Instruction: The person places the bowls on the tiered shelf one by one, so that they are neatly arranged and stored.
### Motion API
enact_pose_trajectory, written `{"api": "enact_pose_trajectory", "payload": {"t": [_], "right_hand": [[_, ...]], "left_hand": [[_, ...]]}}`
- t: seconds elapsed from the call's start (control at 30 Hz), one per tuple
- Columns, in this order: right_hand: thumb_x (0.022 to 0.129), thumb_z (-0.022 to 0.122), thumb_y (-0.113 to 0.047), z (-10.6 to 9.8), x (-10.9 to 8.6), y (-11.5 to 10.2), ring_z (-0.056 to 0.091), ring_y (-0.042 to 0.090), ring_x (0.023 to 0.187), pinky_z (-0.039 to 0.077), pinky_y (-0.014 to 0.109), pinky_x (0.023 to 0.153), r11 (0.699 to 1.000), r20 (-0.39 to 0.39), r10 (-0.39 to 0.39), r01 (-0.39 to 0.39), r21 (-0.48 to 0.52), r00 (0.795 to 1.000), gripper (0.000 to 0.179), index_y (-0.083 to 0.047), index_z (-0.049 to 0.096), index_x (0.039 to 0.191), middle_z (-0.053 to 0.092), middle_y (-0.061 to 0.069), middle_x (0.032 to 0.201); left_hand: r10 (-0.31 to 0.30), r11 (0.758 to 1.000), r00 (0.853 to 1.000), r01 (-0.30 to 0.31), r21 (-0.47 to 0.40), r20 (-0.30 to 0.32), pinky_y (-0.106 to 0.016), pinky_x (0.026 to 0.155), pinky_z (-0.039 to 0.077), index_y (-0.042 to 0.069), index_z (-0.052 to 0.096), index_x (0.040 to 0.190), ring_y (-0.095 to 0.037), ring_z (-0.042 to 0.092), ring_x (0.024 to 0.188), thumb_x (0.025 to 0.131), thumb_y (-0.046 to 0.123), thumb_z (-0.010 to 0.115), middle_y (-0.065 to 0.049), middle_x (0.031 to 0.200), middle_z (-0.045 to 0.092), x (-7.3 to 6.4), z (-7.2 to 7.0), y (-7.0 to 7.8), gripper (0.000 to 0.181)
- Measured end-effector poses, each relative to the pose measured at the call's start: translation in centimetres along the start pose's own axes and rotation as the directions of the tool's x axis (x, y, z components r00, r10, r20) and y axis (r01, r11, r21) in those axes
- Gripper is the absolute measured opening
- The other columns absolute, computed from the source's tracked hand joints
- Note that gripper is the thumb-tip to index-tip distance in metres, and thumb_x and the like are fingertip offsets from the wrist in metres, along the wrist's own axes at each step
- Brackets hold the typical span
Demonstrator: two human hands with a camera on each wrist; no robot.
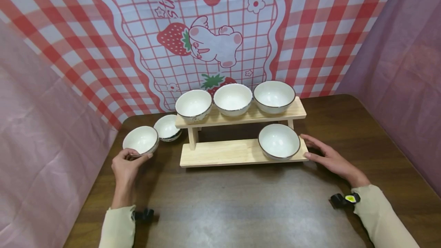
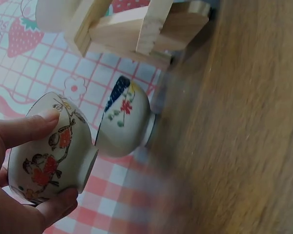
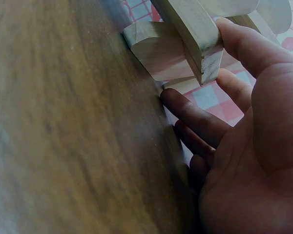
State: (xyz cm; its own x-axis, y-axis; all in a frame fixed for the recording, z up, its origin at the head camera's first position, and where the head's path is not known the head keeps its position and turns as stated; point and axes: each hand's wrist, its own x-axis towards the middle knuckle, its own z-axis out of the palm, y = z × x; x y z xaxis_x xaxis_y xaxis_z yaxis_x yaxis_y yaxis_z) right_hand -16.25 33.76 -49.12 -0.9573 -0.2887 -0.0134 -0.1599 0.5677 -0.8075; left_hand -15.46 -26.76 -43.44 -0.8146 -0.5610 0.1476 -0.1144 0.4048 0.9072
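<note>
My left hand (image 1: 126,167) grips a white bowl (image 1: 140,140) at the left of the table, thumb on its near side. The left wrist view shows this bowl tilted, with red blossoms, birds and a branch painted outside. Just behind it, a second bowl (image 2: 124,119) with a dark blue patch and a red flower stands by the rack. At the right end of the two-tier wooden rack (image 1: 220,153), my right hand (image 1: 332,160) touches the lower board, thumb at the front corner and forefinger farther back. Its other fingers (image 3: 195,117) extend loosely below the board end.
On the upper tier stand three white bowls: a left bowl (image 1: 193,104), a middle bowl (image 1: 233,98) and a right bowl (image 1: 274,95). Another bowl (image 1: 279,141) sits toward the right of the lower tier. A checked strawberry cloth (image 1: 310,30) hangs behind the brown table (image 1: 220,209).
</note>
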Motion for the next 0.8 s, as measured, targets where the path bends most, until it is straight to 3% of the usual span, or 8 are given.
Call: {"api": "enact_pose_trajectory", "payload": {"t": [0.13, 0.33, 0.4, 0.6, 0.8], "right_hand": [[0.102, 0.057, -0.029, 0.0, 0.0, 0.0, 0.037, -0.018, 0.118, 0.041, 0.018, 0.092, 1.000, 0.000, -0.003, 0.003, 0.000, 1.000, 0.061, -0.022, 0.031, 0.157, 0.039, -0.021, 0.143], [0.102, 0.057, -0.030, 0.0, 0.0, -0.1, 0.036, -0.019, 0.117, 0.042, 0.029, 0.095, 1.000, 0.004, 0.012, -0.012, -0.009, 1.000, 0.061, -0.023, 0.031, 0.157, 0.043, 0.002, 0.150], [0.102, 0.057, -0.030, 0.0, 0.0, -0.1, 0.036, -0.019, 0.117, 0.041, 0.031, 0.096, 1.000, 0.004, 0.013, -0.013, -0.008, 1.000, 0.061, -0.023, 0.031, 0.157, 0.043, 0.003, 0.150], [0.102, 0.057, -0.028, 0.0, 0.0, 0.1, 0.037, -0.019, 0.118, 0.041, 0.016, 0.091, 1.000, 0.001, -0.009, 0.009, 0.007, 1.000, 0.061, -0.022, 0.032, 0.157, 0.041, -0.016, 0.144], [0.102, 0.058, -0.026, 0.1, 0.1, 0.3, 0.039, -0.019, 0.117, 0.040, 0.013, 0.090, 0.999, -0.003, -0.032, 0.032, 0.025, 0.999, 0.060, -0.021, 0.033, 0.157, 0.041, -0.026, 0.137]], "left_hand": [[0.018, 1.000, 1.000, -0.018, 0.007, 0.018, -0.008, 0.064, 0.044, 0.007, 0.061, 0.076, 0.004, 0.055, 0.072, 0.063, 0.007, 0.093, 0.018, 0.072, 0.055, -0.8, -0.2, 0.3, 0.035], [0.029, 1.000, 0.998, -0.029, 0.008, 0.051, -0.007, 0.065, 0.043, -0.003, 0.061, 0.085, 0.006, 0.054, 0.074, 0.064, 0.005, 0.092, 0.022, 0.073, 0.054, -1.9, -0.3, 0.7, 0.038], [0.035, 0.999, 0.998, -0.035, 0.010, 0.061, -0.007, 0.066, 0.044, -0.004, 0.061, 0.085, 0.006, 0.055, 0.075, 0.064, 0.005, 0.092, 0.022, 0.075, 0.054, -2.3, -0.3, 0.9, 0.038], [0.063, 0.998, 0.993, -0.063, -0.002, 0.096, -0.006, 0.069, 0.046, -0.006, 0.062, 0.083, 0.006, 0.056, 0.079, 0.064, 0.002, 0.092, 0.015, 0.081, 0.055, -3.3, -0.1, 1.6, 0.037], [0.099, 0.994, 0.987, -0.093, -0.055, 0.127, -0.007, 0.072, 0.047, -0.009, 0.060, 0.082, 0.004, 0.056, 0.081, 0.062, -0.003, 0.091, 0.011, 0.084, 0.055, -4.1, 0.2, 2.3, 0.037]]}}
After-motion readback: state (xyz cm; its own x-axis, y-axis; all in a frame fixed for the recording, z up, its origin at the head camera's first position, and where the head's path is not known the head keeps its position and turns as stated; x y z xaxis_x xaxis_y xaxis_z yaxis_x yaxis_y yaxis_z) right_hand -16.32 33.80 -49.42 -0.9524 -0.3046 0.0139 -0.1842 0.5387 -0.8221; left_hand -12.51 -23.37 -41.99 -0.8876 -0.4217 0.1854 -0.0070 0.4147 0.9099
